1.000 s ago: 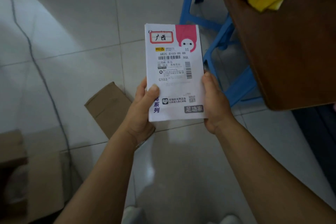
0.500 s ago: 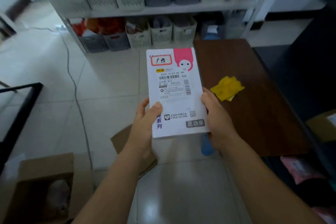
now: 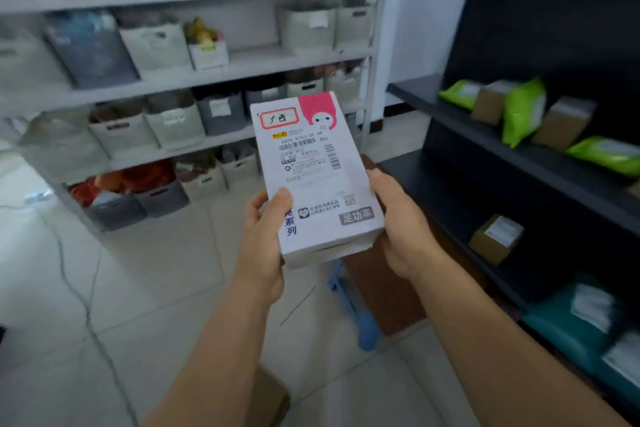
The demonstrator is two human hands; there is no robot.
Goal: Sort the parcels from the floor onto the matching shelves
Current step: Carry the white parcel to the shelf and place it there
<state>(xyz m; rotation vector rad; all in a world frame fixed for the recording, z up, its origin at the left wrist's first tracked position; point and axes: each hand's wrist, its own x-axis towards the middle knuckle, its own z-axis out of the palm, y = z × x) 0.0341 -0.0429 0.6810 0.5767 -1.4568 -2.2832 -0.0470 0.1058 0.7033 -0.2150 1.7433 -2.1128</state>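
A white parcel box (image 3: 313, 163) with a pink corner, a shipping label and a red-framed handwritten tag is held up in front of me. My left hand (image 3: 265, 243) grips its lower left edge, thumb on the front face. Its lower right edge rests in my right hand (image 3: 403, 229). On my right stands a dark shelf unit (image 3: 485, 142) carrying green bags (image 3: 523, 111) and brown boxes (image 3: 562, 123). Straight ahead is a white shelf rack (image 3: 242, 70) filled with grey and white bins.
A brown table (image 3: 384, 291) with a blue stool (image 3: 356, 315) under it lies behind the parcel, low down. A cable (image 3: 83, 305) runs across the tiled floor at left. A cardboard piece (image 3: 273, 395) lies on the floor near my feet.
My view has swung up from the floor to the shelves and towards the right. The parcel stays in both hands, now in front of the racks.
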